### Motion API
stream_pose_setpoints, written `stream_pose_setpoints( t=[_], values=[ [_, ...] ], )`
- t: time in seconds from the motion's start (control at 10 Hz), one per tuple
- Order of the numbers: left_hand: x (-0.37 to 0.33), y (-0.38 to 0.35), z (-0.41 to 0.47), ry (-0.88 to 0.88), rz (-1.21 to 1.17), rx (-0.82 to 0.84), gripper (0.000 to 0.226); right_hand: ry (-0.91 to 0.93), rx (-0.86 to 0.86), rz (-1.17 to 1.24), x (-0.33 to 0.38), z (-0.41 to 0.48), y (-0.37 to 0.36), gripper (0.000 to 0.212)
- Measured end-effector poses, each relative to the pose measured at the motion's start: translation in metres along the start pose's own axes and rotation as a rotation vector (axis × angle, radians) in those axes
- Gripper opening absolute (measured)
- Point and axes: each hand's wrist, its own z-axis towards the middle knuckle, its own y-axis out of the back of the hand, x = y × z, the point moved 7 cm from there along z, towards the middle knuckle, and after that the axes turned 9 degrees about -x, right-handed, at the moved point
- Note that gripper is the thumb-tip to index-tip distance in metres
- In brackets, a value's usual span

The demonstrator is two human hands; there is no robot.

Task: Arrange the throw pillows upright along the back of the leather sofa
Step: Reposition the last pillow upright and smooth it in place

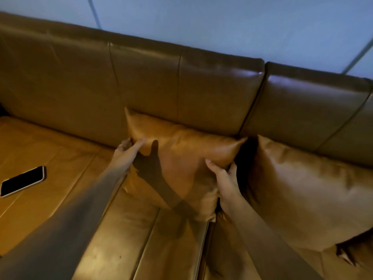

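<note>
A tan leather throw pillow stands upright against the backrest of the brown leather sofa, in the middle of the view. My left hand grips its left edge near the top corner. On the opposite side my right hand holds the right edge, fingers curled around it. A second, larger tan pillow leans upright against the backrest just to the right, with a dark gap between the two.
A black phone lies face up on the seat cushion at the left. The seat in front of the pillows stretches toward me. A pale wall rises behind the sofa.
</note>
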Motion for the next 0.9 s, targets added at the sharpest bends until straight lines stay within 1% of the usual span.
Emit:
stream_pose_setpoints(
  t=[0.1,0.2,0.3,0.4,0.5,0.6,0.7,0.8,0.9],
  values=[
    [0.000,-0.017,0.001,0.006,-0.019,0.041,0.096,0.011,-0.009,-0.019,0.001,0.009,-0.004,0.108],
    [0.000,-0.020,0.011,0.091,-0.069,-0.023,0.119,-0.013,-0.042,-0.008,0.006,0.021,-0.003,0.109],
    [0.002,-0.023,0.018,0.161,-0.094,-0.028,0.120,-0.026,-0.050,0.000,0.008,0.028,-0.001,0.110],
    [0.002,-0.034,0.012,0.212,-0.121,-0.002,0.116,0.015,-0.046,0.007,0.011,0.031,-0.007,0.109],
    [0.000,-0.033,0.007,0.195,-0.136,-0.004,0.114,0.064,-0.060,0.007,0.009,0.025,-0.014,0.105],
    [-0.004,-0.022,0.009,0.120,-0.146,-0.013,0.109,0.095,-0.054,0.019,0.008,0.024,-0.020,0.104],
    [-0.006,-0.017,0.011,0.112,-0.099,0.006,0.111,0.094,-0.058,-0.035,0.013,0.028,-0.024,0.106],
    [-0.006,-0.018,0.008,0.092,0.077,0.043,0.107,0.089,-0.078,-0.213,0.020,0.032,-0.025,0.109],
    [-0.011,-0.016,0.001,0.069,0.134,0.024,0.093,0.108,-0.063,-0.391,0.025,0.027,-0.023,0.106]
  ],
)
